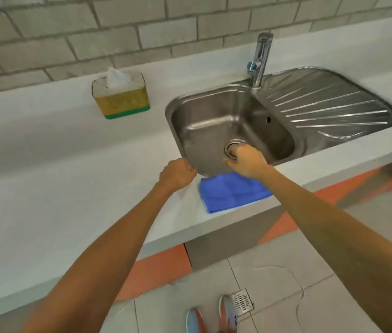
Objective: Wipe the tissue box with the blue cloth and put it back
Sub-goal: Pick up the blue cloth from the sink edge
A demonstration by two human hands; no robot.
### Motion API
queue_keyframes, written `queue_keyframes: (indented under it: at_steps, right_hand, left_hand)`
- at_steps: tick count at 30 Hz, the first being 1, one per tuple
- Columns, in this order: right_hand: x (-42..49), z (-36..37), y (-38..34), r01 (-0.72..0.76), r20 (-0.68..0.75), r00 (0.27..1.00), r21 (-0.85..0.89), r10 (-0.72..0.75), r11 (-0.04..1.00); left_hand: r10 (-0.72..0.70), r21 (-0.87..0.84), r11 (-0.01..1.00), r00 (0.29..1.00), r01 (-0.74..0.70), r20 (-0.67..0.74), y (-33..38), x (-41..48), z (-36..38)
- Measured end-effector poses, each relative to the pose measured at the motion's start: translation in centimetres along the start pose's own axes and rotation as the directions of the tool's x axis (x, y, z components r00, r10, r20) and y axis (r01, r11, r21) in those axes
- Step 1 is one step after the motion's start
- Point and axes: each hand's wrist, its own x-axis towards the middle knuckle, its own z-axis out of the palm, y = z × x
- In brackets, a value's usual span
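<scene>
The tissue box (121,95) stands upright on the tabletop (46,150) near its rear edge, against the wall side and left of the sink (233,126). A white tissue protrudes from its top. The box is untouched.

The cloth (233,192) lies flat at the front edge of the tabletop, just in front of the sink basin, well apart from the box.

The left hand (178,174) hovers at the front-left corner of the sink rim, just left of the cloth. Its fingers are curled into a loose fist and grip nothing. The right hand (248,162) is above the rear edge of the cloth, over the front of the basin. Its fingers point down and are partly curled; whether they touch the cloth cannot be determined, and no fold of cloth is seen held.

Step in hand: the reach for the cloth. Wiping has not begun.

Next move, as judged:
1. Lower the right hand and pinch the cloth.
2. Carry the cloth toward the rear edge, to the box.
3. Use the left hand to steady or lift the box. The box is light and may slide under wiping pressure.
</scene>
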Motion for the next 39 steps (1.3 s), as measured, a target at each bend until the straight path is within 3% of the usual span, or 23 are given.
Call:
queue_keyframes:
  at_steps: [5,11,13,15,17,19,21,24,28,30,34,36,39]
  right_hand:
    - [-1.9,0.4,1.5,-0.047,-0.086,0.995,0.047,0.051,0.998]
    - [-2.0,-0.5,2.8,-0.09,-0.108,0.988,0.174,0.11,0.981]
    - [-1.7,-0.8,3.1,-0.097,-0.097,0.988,0.214,0.12,0.972]
    - [-1.5,-1.1,3.2,-0.097,-0.125,0.983,0.279,0.136,0.955]
    - [-1.2,-1.0,3.5,-0.089,-0.157,0.975,0.38,0.16,0.921]
    - [-0.9,-0.8,3.7,-0.107,-0.127,0.972,0.502,0.196,0.858]
    - [-0.4,-0.5,3.6,-0.147,-0.046,0.971,0.656,0.234,0.74]
    - [0.5,-0.9,2.4,-0.259,0.16,0.957,0.846,0.243,0.465]
    - [2.1,-1.7,-0.1,-0.393,0.391,0.92,0.916,0.037,0.084]
    - [3.0,-2.3,-1.8,-0.413,0.404,0.91,0.904,-0.096,-0.107]
    - [5.0,-2.8,-4.2,-0.413,0.353,0.91,0.795,-0.216,-0.444]
    - [6.0,-2.8,-5.1,-0.405,0.316,0.914,0.743,-0.255,-0.532]
    - [7.4,-2.6,-6.6,-0.429,0.28,0.9,0.702,-0.333,-0.568]
  left_hand:
    - [-0.221,-0.04,0.974,0.975,0.222,0.024,0.7,-1.0,3.6]
    - [-0.284,-0.166,0.941,0.955,0.295,0.089,2.4,-1.3,4.9]
    - [-0.293,-0.41,0.851,0.945,0.327,0.145,3.1,-1.1,4.5]
    - [-0.283,-0.644,0.685,0.939,0.341,0.196,4.0,-1.2,3.5]
    - [-0.279,-0.736,0.602,0.945,0.31,0.17,4.8,-1.1,2.4]
    - [-0.285,-0.772,0.586,0.955,0.246,0.087,5.6,-0.9,0.9]
    - [-0.277,-0.773,0.611,0.961,0.168,-0.011,6.3,-0.1,-0.7]
    - [-0.245,-0.751,0.658,0.958,0.052,-0.149,7.5,1.1,-3.2]
    - [-0.139,-0.65,0.756,0.949,-0.083,-0.283,9.4,2.5,-5.9]
    - [-0.077,-0.571,0.811,0.945,-0.126,-0.317,10.2,3.2,-6.8]
    - [-0.012,-0.466,0.871,0.942,-0.155,-0.336,10.7,4.6,-7.4]
    - [0.009,-0.457,0.873,0.942,-0.171,-0.335,10.1,5.3,-7.8]
    - [0.005,-0.476,0.861,0.939,-0.179,-0.344,8.2,6.5,-9.3]
